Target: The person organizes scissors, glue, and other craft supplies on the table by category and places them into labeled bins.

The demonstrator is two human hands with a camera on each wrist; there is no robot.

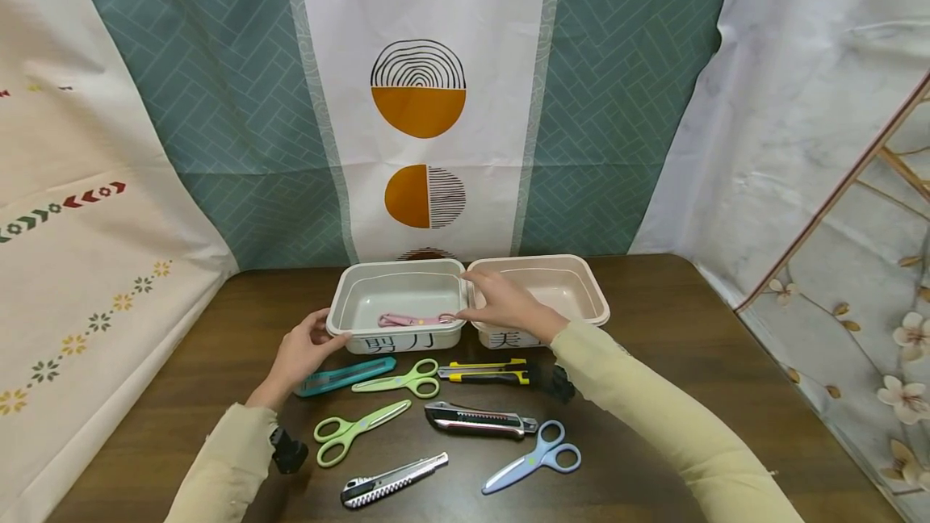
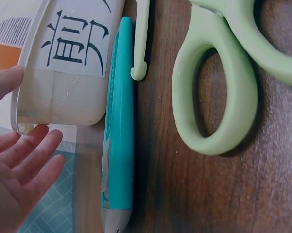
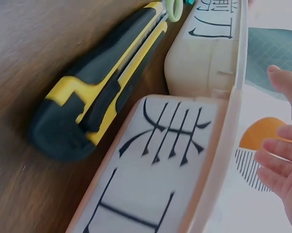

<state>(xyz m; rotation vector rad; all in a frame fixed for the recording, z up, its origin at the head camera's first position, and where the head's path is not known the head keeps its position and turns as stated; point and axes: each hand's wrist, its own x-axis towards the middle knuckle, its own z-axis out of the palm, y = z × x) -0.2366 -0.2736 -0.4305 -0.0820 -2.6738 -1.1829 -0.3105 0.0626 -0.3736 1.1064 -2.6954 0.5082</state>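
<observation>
Two bins (image 1: 398, 290), four scissors (image 1: 400, 382), four utility knives (image 1: 479, 420).

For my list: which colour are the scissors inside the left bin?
Pink scissors, clearest in the head view.

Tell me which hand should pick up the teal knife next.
Left, probably. The left hand rests open at the left bin, right beside the teal knife. The right hand sits over the bins' rims, farther away.

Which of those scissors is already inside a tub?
The pink scissors, lying in the left tub by the right hand. The two green pairs and the blue pair lie on the table.
</observation>
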